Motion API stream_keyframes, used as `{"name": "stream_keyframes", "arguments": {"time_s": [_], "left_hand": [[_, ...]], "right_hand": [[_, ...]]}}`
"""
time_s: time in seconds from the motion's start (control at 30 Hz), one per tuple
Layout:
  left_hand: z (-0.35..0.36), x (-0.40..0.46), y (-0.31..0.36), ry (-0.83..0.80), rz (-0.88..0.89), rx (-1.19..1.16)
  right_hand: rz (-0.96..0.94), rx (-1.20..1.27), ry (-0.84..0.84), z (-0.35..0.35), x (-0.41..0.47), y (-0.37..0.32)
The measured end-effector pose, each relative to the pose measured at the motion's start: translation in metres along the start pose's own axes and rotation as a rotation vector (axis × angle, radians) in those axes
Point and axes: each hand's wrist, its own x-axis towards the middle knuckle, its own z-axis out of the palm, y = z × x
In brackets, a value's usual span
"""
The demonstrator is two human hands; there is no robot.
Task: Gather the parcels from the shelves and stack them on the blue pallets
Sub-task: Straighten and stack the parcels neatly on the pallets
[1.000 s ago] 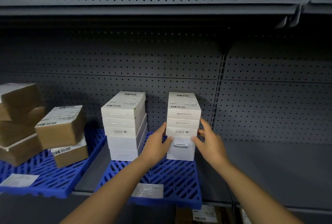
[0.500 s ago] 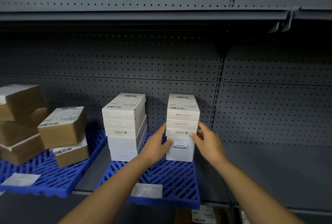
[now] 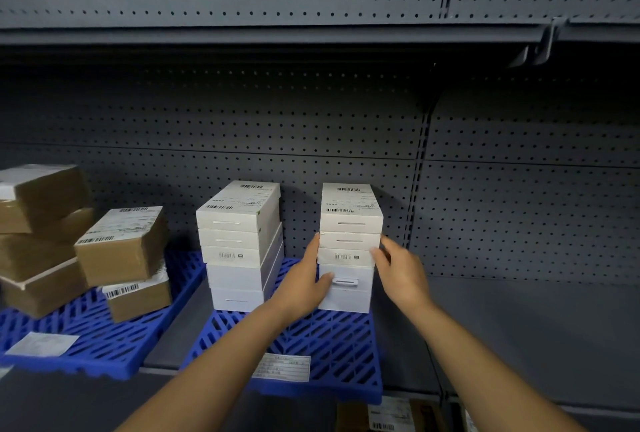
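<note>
Two stacks of white parcels stand side by side on the middle blue pallet [image 3: 332,345]. My left hand [image 3: 301,286] presses flat against the left side of the right stack [image 3: 349,244], thumb on the front of a lower box. My right hand [image 3: 401,272] is at that stack's right side, fingertips touching the edge of the middle boxes. The left white stack [image 3: 239,244] stands apart from both hands, its lower boxes slightly askew.
A second blue pallet [image 3: 86,345] at the left carries several brown labelled cardboard parcels [image 3: 121,248], some tilted. Grey pegboard backs the shelf, and another shelf [image 3: 311,33] hangs overhead. Bare grey shelf surface [image 3: 519,327] lies to the right. More parcels [image 3: 388,417] show on the level below.
Both hands stay on the sides of the right white stack. The right hand's fingers have slid slightly up its edge. The view has shifted a little; no parcel has visibly moved.
</note>
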Motion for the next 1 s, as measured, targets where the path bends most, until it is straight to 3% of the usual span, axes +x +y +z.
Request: {"name": "stream_keyframes", "arguments": {"time_s": [0.6, 0.87, 1.0], "left_hand": [[-0.007, -0.006, 0.004, -0.013, -0.023, 0.088], [-0.037, -0.048, 0.032, 0.164, 0.136, 0.242], [-0.052, -0.074, 0.035, 0.234, 0.182, 0.293]], "right_hand": [[-0.009, -0.016, -0.069, -0.01, -0.005, -0.001], [-0.173, -0.001, 0.008, -0.043, -0.029, -0.025], [-0.28, 0.034, -0.032, -0.039, -0.044, -0.047]]}}
